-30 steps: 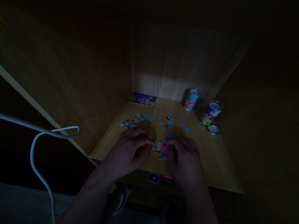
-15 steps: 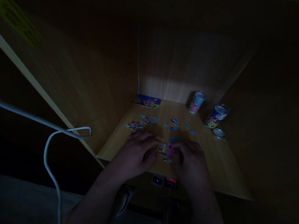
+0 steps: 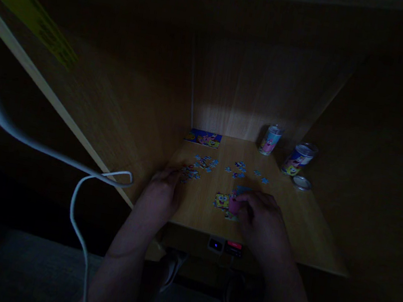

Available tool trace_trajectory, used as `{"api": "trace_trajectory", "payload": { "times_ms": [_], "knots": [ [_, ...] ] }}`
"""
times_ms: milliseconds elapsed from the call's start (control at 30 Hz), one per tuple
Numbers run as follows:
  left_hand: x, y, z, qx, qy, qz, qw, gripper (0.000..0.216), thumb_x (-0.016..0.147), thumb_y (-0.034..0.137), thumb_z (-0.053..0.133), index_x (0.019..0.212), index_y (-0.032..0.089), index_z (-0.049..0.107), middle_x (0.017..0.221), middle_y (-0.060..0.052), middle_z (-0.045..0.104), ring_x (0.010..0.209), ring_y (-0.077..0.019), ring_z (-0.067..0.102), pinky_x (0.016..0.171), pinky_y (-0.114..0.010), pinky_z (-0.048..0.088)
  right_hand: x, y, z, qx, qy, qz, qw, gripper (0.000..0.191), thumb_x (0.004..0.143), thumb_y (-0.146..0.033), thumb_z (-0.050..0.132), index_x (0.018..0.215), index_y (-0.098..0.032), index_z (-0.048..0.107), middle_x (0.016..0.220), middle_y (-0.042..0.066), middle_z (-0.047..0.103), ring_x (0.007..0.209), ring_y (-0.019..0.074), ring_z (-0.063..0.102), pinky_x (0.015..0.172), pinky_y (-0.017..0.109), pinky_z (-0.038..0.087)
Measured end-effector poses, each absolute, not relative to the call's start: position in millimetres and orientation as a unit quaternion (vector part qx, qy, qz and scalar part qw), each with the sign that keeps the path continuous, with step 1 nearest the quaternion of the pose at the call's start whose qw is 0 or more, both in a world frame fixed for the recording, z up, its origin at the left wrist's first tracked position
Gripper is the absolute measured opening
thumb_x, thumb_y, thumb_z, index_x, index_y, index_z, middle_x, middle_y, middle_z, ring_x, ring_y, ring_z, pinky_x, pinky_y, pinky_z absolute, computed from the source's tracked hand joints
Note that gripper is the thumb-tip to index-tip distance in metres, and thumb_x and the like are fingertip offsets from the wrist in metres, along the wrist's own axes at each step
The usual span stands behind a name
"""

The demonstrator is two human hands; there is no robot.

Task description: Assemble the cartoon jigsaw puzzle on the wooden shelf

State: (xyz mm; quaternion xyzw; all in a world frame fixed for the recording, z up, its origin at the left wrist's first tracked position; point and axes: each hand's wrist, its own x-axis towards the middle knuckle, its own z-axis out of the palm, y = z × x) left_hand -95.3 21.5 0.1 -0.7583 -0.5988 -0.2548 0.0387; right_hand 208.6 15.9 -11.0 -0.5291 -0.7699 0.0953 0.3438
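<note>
**Check:** Right hand state?

**Reply:** My right hand point(image 3: 262, 223) is curled, fingertips on a pink jigsaw piece point(image 3: 234, 206), beside the joined puzzle section point(image 3: 222, 201). Whether it pinches, I cannot tell.

**Check:** Left hand state?

**Reply:** My left hand point(image 3: 160, 190) is curled, its fingers at the edge of the loose jigsaw pieces point(image 3: 199, 167) on the wooden desk point(image 3: 300, 226); I cannot tell whether it grips any.

**Check:** Other items?

**Reply:** Far edge: a cartoon picture card point(image 3: 203, 138). Far right corner: a printed can point(image 3: 270, 140), a second printed can point(image 3: 296, 160) and a round metal lid point(image 3: 301, 182).
</note>
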Motion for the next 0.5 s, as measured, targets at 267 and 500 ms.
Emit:
{"api": "trace_trajectory", "payload": {
  "times_ms": [267, 500],
  "knots": [
    [-86, 22, 0, -0.786, -0.544, -0.295, 0.003, 0.039, 0.112, 0.022, 0.059, 0.149, 0.024, 0.069, 0.155, -0.012, 0.071, 0.141, -0.0322, 0.067, 0.122, -0.060, 0.055, 207, 14, -8, -0.525, -0.769, 0.093, 0.351, 0.020, 0.101, -0.013, 0.061, 0.098, -0.027, 0.075, 0.108, 0.005, 0.081, 0.106, 0.0279, 0.070, 0.101, 0.045, 0.051],
    [-78, 18, 8, -0.825, -0.512, -0.240, 0.009, 0.040, 0.115, 0.036, 0.061, 0.152, 0.025, 0.070, 0.160, -0.010, 0.069, 0.151, -0.0322, 0.060, 0.129, -0.058, 0.047, 206, 15, -7, -0.526, -0.771, 0.087, 0.348, 0.019, 0.101, -0.014, 0.061, 0.097, -0.026, 0.075, 0.106, 0.005, 0.082, 0.105, 0.0273, 0.070, 0.101, 0.044, 0.051]
  ]
}}
